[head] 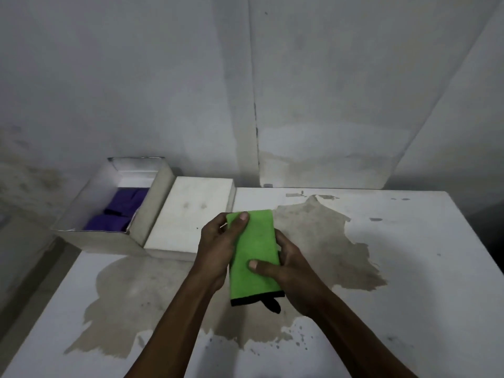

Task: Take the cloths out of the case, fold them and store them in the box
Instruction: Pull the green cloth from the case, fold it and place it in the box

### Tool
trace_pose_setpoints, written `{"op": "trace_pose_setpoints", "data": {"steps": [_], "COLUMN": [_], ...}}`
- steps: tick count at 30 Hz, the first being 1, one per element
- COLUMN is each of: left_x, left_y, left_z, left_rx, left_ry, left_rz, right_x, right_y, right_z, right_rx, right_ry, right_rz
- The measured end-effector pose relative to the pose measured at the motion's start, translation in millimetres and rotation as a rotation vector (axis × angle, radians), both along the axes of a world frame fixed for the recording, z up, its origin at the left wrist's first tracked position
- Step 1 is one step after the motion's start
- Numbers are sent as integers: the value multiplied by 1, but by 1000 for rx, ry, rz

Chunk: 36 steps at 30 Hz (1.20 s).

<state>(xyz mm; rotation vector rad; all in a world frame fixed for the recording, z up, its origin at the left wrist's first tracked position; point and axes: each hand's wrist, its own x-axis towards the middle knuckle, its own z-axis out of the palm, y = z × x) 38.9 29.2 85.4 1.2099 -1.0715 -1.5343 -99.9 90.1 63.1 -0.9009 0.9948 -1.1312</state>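
Both hands grip a folded green cloth [253,255] above the table, left hand [218,246] and right hand [289,271] thumbs pressing it, likely ready for the open box [152,195] holding purple cloths [120,211].

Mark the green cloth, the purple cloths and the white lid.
green cloth [255,248], head view, middle of its top face
purple cloths [120,211], head view, on the stack inside the open box
white lid [188,214], head view, its flat top
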Motion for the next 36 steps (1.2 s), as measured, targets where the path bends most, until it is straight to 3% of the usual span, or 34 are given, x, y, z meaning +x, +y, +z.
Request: {"op": "trace_pose_setpoints", "data": {"steps": [5, 14, 25, 31, 36], "left_x": [55, 163, 275, 322, 339], "left_y": [-12, -65, -133, -167, -178], "left_z": [4, 7, 11, 1, -5], "left_rx": [-61, -19, -5, 143, 92], "left_ry": [1, 137, 138, 8, -30], "left_rz": [22, 104, 84, -93, -261], "right_x": [56, 161, 278, 315, 327], "right_y": [-24, -79, -160, -206, -248], "right_z": [11, 23, 30, 30, 29], "right_rx": [117, 79, 107, 125, 220], "right_ry": [-116, -23, -29, -43, -34], "right_rz": [-23, -39, -167, -306, -388]}}
